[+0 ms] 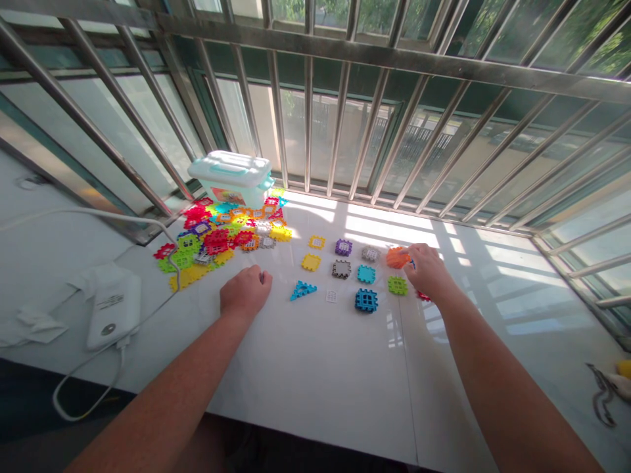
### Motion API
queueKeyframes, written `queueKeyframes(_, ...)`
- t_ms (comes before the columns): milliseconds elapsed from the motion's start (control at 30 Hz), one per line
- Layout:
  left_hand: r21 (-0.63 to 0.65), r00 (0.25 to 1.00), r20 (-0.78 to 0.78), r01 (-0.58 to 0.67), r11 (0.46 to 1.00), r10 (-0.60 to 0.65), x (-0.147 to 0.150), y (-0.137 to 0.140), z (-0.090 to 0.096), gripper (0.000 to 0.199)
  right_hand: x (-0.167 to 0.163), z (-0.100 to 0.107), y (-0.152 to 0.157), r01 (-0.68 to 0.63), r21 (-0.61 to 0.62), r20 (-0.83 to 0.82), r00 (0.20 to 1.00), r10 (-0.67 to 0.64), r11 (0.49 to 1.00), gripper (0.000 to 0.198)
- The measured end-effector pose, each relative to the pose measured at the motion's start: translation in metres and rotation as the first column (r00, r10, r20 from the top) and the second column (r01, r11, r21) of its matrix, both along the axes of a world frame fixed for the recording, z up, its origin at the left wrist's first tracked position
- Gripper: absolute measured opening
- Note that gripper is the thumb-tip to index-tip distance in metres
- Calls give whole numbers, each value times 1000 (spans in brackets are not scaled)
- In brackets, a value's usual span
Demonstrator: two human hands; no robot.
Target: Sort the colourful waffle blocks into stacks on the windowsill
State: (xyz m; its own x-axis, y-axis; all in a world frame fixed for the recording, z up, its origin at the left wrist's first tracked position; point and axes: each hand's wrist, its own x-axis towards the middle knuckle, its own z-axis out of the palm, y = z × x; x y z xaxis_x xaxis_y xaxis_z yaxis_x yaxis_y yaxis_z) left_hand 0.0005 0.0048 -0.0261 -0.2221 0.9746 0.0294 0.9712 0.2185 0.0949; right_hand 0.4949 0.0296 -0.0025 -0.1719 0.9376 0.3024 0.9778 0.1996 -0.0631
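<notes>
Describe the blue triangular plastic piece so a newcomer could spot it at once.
On the white tabletop, a pale lidded plastic box stands behind a pile of multicoloured plastic pieces. Right of that pile and of the person's left hand lies the blue triangular plastic piece, its three-sided outline setting it apart from squarish neighbours.

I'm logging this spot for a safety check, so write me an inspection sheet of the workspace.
Surface: white tabletop; sunlight and bar shadows cross its far part.
Pieces: spaced-out plastic tiles, among them a purple tile, a green tile and a blue triangle; mixed-colour pile to the left.
Clutter: lidded box behind the pile; crumpled tissue at left.
Hands: right hand at orange pieces, grip unclear; left hand curled on the tabletop, contents hidden.
Cables: white cable at a white device, looping past the near edge.
Surroundings: metal railing before windows.
</notes>
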Motion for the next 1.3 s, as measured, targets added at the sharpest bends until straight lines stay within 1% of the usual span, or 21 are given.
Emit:
queueKeyframes(167, -2, 1000, -3, 5, 1000, -5, 0, 0, 1, 40, 0, 0, -2, 17, 8, -2, 1000, -17, 1000, 42)
queueKeyframes(433, 11, 1000, -10, 14, 1000, -14, 0, 0, -1, 39, -8, 8, -5, 41, -32, 15, 999, -41, 999, 41)
queueKeyframes(1033, 6, 1000, -16, 5, 1000, -5, 1, -1, 0, 38, -8, 3, -1, 12, -21, 21, 1000, -12, 1000, 44)
queueKeyframes(1300, 5, 1000, -12, 4, 1000, -4, 2, 0, 3, 39, -11, 5, -1, 13, -34, 17, 1000, -13, 999, 44)
